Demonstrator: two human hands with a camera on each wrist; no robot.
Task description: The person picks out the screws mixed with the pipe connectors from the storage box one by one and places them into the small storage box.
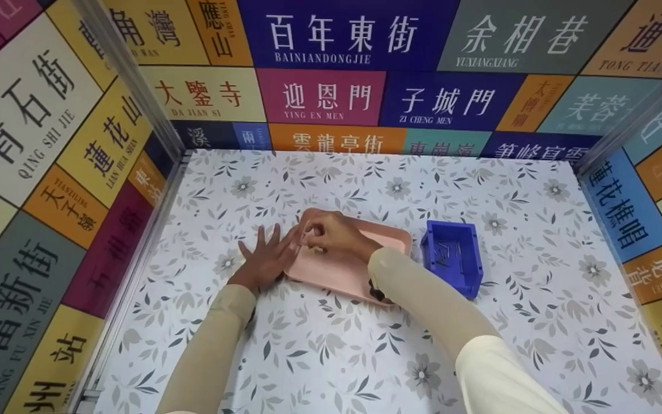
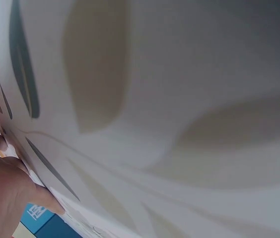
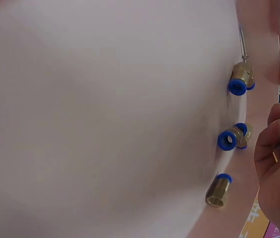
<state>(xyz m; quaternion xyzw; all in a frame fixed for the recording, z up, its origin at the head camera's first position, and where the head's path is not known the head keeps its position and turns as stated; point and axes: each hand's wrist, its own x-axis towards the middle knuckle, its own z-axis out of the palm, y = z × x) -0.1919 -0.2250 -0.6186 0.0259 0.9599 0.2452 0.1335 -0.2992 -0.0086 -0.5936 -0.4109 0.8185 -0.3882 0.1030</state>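
The left hand (image 1: pixel 265 259) lies flat on the flowery table (image 1: pixel 319 356), fingers spread wide and straight, pressed against the left edge of the pink tray (image 1: pixel 342 270). I think it keeps the tray from sliding. The right hand (image 1: pixel 334 233) reaches over the tray's far left part with its fingers curled; I cannot tell if it has hold of anything. Three little brass fittings (image 3: pixel 234 136) with blue ends lie on the tray, just beside those fingers. A blue bin (image 1: pixel 451 256) sits close on the tray's right.

Floral-print tabletop (image 1: pixel 331 356) — walls (image 1: pixel 49 144) of colourful street-name signs.
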